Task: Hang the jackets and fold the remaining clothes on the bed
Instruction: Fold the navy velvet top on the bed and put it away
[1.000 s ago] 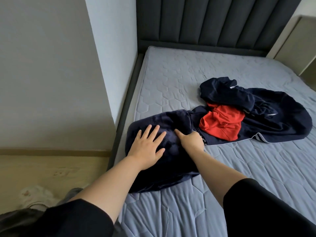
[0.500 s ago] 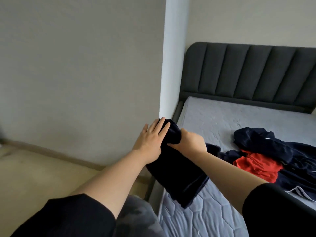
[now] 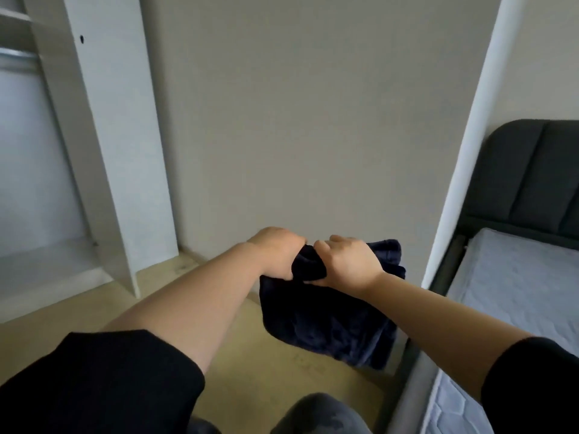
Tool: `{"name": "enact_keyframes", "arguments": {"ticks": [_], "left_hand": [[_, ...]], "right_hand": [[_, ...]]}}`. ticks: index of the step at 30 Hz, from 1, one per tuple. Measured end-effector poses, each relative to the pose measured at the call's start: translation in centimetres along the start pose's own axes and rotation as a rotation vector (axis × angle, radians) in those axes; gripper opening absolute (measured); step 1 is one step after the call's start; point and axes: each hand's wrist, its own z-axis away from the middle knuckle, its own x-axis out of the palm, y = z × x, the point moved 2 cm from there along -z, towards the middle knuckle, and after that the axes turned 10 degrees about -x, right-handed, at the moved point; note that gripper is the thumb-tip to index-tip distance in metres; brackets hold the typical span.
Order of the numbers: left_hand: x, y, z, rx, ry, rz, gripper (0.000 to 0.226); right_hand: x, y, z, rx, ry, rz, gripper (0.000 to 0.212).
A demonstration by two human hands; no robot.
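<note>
A dark navy fleece garment (image 3: 329, 324), folded into a bundle, hangs in the air over the floor beside the bed (image 3: 520, 286). My left hand (image 3: 275, 252) grips its top edge with curled fingers. My right hand (image 3: 347, 261) grips the same top edge just to the right, the two hands almost touching. The other clothes on the bed are out of view.
An open white wardrobe (image 3: 103, 136) with a hanging rail (image 3: 18, 54) stands at the left. A plain beige wall is straight ahead, a white pillar (image 3: 463, 151) at the bed's corner. The dark padded headboard (image 3: 532, 173) is at the right. Wooden floor lies below.
I have lifted the navy garment off the mattress and carried it left, away from the bed. My left hand went from lying flat on it to gripping it. The view swung toward the wardrobe.
</note>
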Motion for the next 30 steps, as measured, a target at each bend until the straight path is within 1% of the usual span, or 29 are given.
{"name": "enact_keyframes", "arguments": {"ticks": [1, 2, 3, 4, 7, 9, 11, 12, 15, 16, 17, 20, 23, 26, 28, 30], "left_hand": [[0.0, -1.6, 0.1, -0.034, 0.012, 0.023, 0.021], [0.2, -3.2, 0.1, -0.069, 0.027, 0.047, 0.017], [0.3, -4.7, -0.1, -0.105, 0.049, 0.070, 0.018], [0.5, -6.2, -0.5, -0.141, 0.077, 0.096, 0.021], [2.0, -10.2, -2.0, -0.231, 0.145, 0.166, 0.024], [4.0, -13.2, -3.2, -0.308, 0.156, 0.206, 0.022], [7.1, -16.1, -4.4, -0.388, 0.145, 0.246, 0.021], [8.9, -17.4, -5.1, -0.416, 0.138, 0.263, 0.019], [15.1, -20.3, -7.8, -0.474, 0.089, 0.310, 0.008], [17.2, -21.3, -8.9, -0.489, 0.069, 0.329, 0.007], [19.2, -22.3, -10.0, -0.497, 0.053, 0.350, 0.009], [24.4, -25.0, -13.3, -0.484, -0.002, 0.366, 0.025], [27.6, -27.5, -15.7, -0.477, -0.070, 0.343, 0.026], [27.8, -30.8, -16.6, -0.491, -0.111, 0.335, 0.019], [25.9, -33.7, -16.2, -0.502, -0.130, 0.331, 0.019], [22.7, -37.2, -15.2, -0.533, -0.143, 0.330, 0.019]], "right_hand": [[0.7, -0.3, -1.4, 0.005, -0.014, -0.030, 0.060], [1.6, -0.5, -2.9, 0.027, -0.028, -0.069, 0.060], [2.6, -0.4, -4.5, 0.071, -0.044, -0.119, 0.061], [3.7, -0.3, -5.9, 0.123, -0.097, -0.199, 0.063], [7.9, 0.7, -9.0, 0.247, -0.213, -0.442, 0.077], [11.6, 1.4, -10.0, 0.321, -0.309, -0.562, 0.087], [16.1, 1.6, -10.6, 0.354, -0.412, -0.631, 0.090], [18.5, 1.5, -11.0, 0.347, -0.432, -0.627, 0.084], [25.7, 1.0, -12.9, 0.295, -0.460, -0.568, 0.058], [28.2, 0.8, -13.7, 0.282, -0.470, -0.556, 0.052], [30.7, 0.8, -14.6, 0.265, -0.480, -0.547, 0.048], [37.6, 1.0, -16.7, 0.197, -0.496, -0.514, 0.036], [42.4, 0.9, -18.5, 0.191, -0.475, -0.504, 0.030], [43.9, 0.7, -21.7, 0.176, -0.454, -0.514, 0.031], [42.8, 0.5, -25.2, 0.149, -0.478, -0.546, 0.030], [40.3, 0.3, -29.8, 0.102, -0.491, -0.597, 0.023]]}}
